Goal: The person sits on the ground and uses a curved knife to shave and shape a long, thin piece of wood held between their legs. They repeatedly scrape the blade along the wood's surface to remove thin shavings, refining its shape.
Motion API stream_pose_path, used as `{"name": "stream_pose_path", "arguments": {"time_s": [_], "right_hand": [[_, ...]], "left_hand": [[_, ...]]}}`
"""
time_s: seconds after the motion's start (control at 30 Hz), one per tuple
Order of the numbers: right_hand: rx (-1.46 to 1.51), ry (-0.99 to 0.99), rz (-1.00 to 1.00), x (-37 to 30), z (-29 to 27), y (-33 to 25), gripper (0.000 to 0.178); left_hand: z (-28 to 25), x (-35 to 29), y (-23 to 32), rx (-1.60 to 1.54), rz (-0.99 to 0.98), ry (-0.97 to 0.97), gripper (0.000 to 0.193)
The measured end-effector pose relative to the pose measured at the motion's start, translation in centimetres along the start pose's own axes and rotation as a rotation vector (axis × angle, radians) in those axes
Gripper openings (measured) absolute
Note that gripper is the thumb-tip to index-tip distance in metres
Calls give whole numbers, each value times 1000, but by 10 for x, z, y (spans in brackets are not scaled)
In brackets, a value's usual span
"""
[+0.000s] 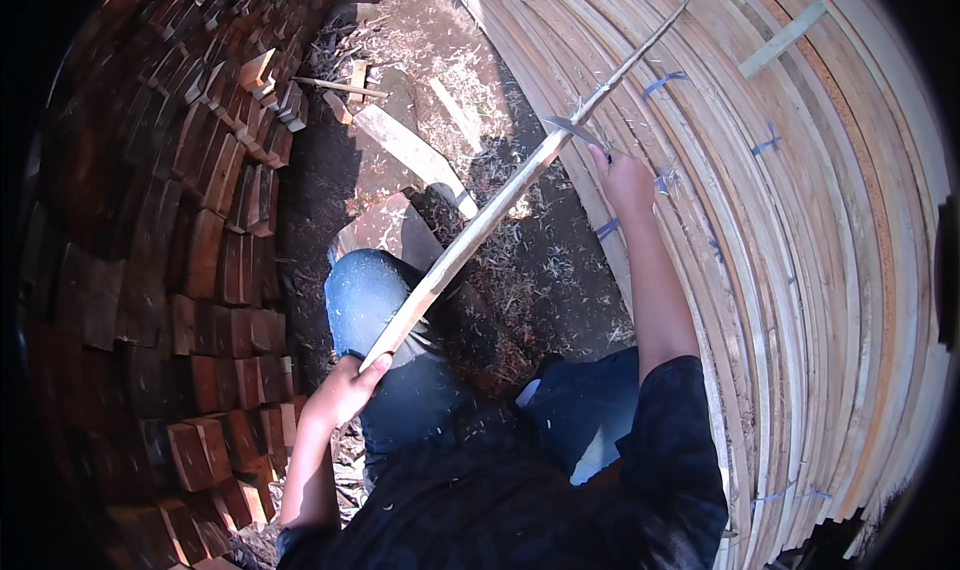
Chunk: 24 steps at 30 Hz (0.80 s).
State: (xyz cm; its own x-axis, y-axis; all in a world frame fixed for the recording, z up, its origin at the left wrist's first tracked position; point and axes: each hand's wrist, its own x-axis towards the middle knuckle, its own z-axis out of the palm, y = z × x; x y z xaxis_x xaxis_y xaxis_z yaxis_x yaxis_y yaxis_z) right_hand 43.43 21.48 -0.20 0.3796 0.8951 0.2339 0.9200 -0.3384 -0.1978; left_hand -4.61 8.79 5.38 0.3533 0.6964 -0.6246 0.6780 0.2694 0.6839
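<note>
A long, slim wooden stick [487, 218] slants up from my lower left toward the far right, passing over my left knee. Its near end is pale and smooth, while the far end tapers to a thin, rough tip. My left hand [343, 392] is wrapped round the near end beside my thigh. Out past the middle, my right hand [627, 182] grips a knife by its handle, mostly hidden by the fingers. The curved grey knife blade [570, 128] lies across the stick, seemingly touching it.
Stacked cut wood blocks [210, 240] rise along the left. Bundles of long pale planks [790, 260], tied with blue strips, line the right. Between them, the ground [545, 270] is strewn with shavings. Loose boards [415, 155] lie ahead of my left knee [370, 290].
</note>
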Motion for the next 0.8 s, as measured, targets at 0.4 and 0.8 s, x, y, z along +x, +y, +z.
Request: {"name": "stream_pose_path", "arguments": {"time_s": [0.4,0.8], "right_hand": [[-64,11,107,21,-28,30,56],[450,-91,66,-63,48,16,55]], "left_hand": [[7,-2,-4,1,142,123,56],[12,0,-1,-81,121,95,53]]}}
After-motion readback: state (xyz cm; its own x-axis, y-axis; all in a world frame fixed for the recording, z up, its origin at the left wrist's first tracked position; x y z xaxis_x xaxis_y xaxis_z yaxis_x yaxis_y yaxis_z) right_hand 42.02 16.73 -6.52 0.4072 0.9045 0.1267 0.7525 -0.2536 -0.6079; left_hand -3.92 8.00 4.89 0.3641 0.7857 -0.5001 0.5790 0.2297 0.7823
